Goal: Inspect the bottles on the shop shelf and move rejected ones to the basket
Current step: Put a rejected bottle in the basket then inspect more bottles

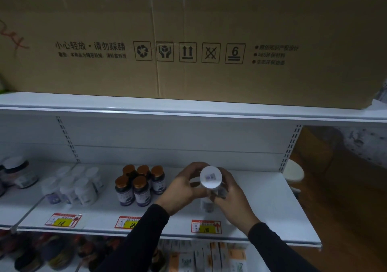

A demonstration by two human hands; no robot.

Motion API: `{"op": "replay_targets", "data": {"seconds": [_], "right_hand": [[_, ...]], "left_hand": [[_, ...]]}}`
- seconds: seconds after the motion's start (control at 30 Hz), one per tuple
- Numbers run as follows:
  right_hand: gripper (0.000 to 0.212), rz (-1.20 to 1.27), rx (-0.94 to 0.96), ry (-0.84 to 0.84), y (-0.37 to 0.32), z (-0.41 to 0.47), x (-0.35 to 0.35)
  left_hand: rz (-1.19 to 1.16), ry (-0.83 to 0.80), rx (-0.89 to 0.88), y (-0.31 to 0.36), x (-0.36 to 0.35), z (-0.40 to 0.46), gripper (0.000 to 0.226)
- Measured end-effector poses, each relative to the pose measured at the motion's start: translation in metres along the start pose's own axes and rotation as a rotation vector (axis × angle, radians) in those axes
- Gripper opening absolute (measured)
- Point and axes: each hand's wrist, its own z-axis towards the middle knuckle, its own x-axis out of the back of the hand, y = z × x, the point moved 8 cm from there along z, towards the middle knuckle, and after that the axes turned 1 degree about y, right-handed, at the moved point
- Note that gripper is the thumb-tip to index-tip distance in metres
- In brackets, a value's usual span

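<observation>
white shop shelving (272, 208) fills the view, dim and lit from above, with a lower tier of boxed goods (209, 257) and dark packets (41, 250) just below its front lip. nearest the camera, two dark sleeves reach up to the shelf. the left hand (180, 190) and right hand (232, 196) meet around one white bottle (210, 177), both grips curled on it, fingers wrapped round its sides. the bottle is lifted clear of the shelf and tipped so its round end with a small sticker faces the camera, which i judge is for reading a date or code on it; two hands steady it for that check. whether it will be rejected cannot be told, and no basket is in view.

along the front edge sit three red and yellow price tags (206, 226), marking where each product group belongs. just left of the hands stands a tight cluster of dark bottles with copper caps (139, 184), upright and touching. further left a group of white bottles (71, 188) stands upright too, and at the far left edge some dark jars (16, 175), blurred.

behind them is the perforated back panel (167, 137). above, on the top shelf, a large cardboard box (188, 41) rests, printed with handling symbols.
</observation>
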Motion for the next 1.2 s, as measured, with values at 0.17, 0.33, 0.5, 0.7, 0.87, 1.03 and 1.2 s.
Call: {"op": "replay_targets", "data": {"seconds": [0.17,0.33,0.5,0.7,0.87,1.03,1.2], "right_hand": [[0.061,-0.002,0.018,-0.003,0.002,0.002,-0.001],[0.059,-0.108,0.031,0.055,0.008,0.004,0.006],[0.053,-0.257,0.024,0.176,0.028,0.003,0.029],[0.054,-0.483,-0.049,0.167,0.071,-0.005,0.042],[0.069,-0.694,-0.133,0.068,0.116,-0.004,0.035],[0.085,-0.867,-0.128,0.034,0.142,-0.004,0.024],[0.067,-0.955,-0.156,-0.004,0.156,-0.006,0.017]], "left_hand": [[0.022,0.043,-0.016,0.003,-0.002,0.002,0.052],[-0.009,0.208,-0.010,-0.006,0.011,0.010,0.043],[-0.044,0.373,0.077,-0.035,0.033,0.017,0.037],[0.094,0.360,0.244,-0.087,0.038,0.027,0.040],[0.175,0.288,0.315,-0.117,0.031,0.034,0.042],[0.197,0.249,0.324,-0.126,0.024,0.040,0.048],[0.224,0.208,0.351,-0.132,0.024,0.040,0.063]]}}
